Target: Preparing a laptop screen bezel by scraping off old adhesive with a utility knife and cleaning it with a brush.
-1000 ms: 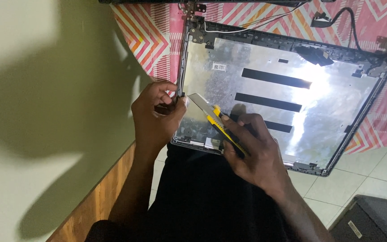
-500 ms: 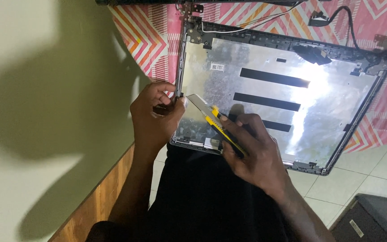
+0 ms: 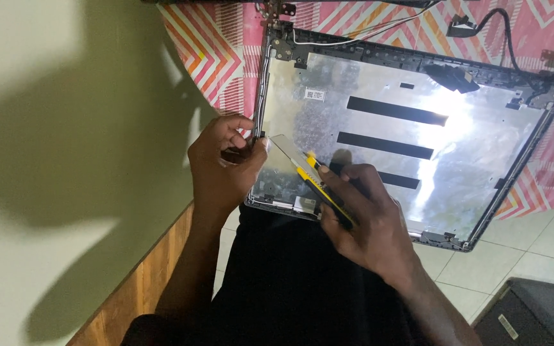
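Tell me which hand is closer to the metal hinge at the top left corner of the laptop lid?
Left. The left hand pinches the lid's left edge, directly below the hinge. The right hand, holding the yellow utility knife, sits lower, toward the bottom edge.

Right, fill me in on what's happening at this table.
A person is working on a laptop lid back cover, which lies open side up on a pink patterned cloth, its foil lining showing. The right hand holds a yellow utility knife with the blade extended toward the cover's left edge. The left hand pinches that edge near the blade tip. A loose black cable and hinges sit along the cover's far side.
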